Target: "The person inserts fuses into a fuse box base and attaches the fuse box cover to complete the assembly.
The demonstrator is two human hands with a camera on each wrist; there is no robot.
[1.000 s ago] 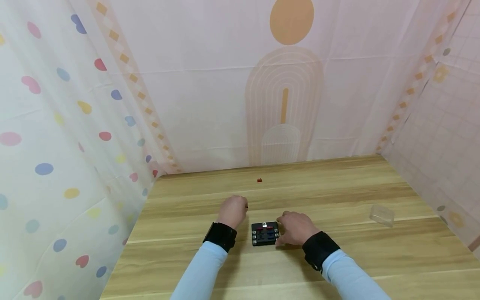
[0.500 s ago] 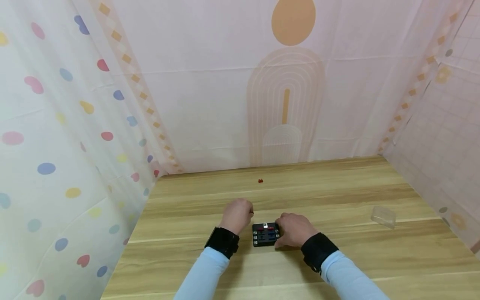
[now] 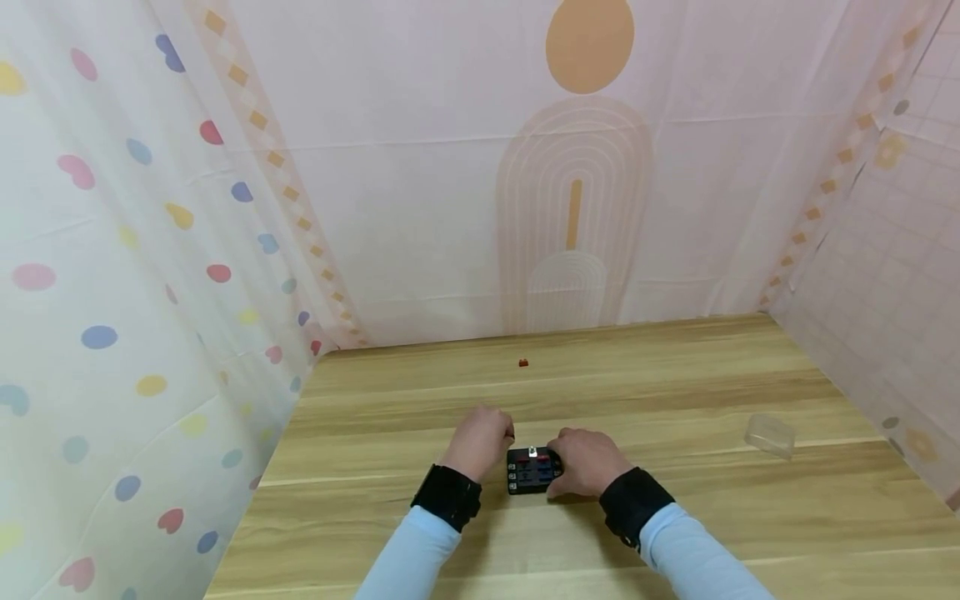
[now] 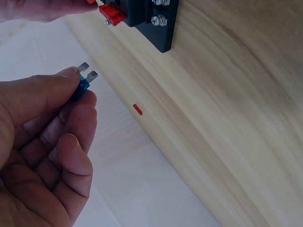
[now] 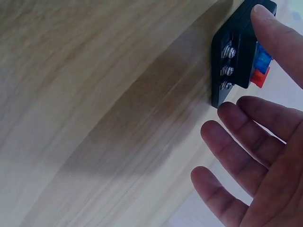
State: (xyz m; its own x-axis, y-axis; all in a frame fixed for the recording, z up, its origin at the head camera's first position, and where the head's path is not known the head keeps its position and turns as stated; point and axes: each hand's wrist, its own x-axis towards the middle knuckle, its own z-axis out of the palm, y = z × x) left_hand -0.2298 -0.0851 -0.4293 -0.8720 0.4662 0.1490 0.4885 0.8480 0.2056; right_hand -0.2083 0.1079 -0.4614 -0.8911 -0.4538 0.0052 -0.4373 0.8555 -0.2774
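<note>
Between thumb and forefinger, my left hand (image 3: pixel 477 442) pinches a blue blade fuse (image 4: pixel 81 89), its two metal prongs pointing outward. It is held apart from the black fuse box (image 3: pixel 529 477), just off the box's far left corner in the head view. My right hand (image 3: pixel 590 462) grips the box at its right side, thumb at the near end and fingers at the far end. Seated in the box are a red fuse (image 5: pixel 260 77) and a blue fuse (image 5: pixel 262 59), seen in the right wrist view. Screw terminals (image 5: pixel 228 51) line its side.
A loose red fuse (image 3: pixel 523 362) lies on the wooden table (image 3: pixel 637 367) beyond the box. To the right sits a clear plastic box or lid (image 3: pixel 770 436). Patterned curtains (image 3: pixel 420 217) close off the back and sides.
My left hand has moved right and slightly nearer, with the blue fuse, toward the fuse box's far left corner. My right hand has closed further in over the box's right side.
</note>
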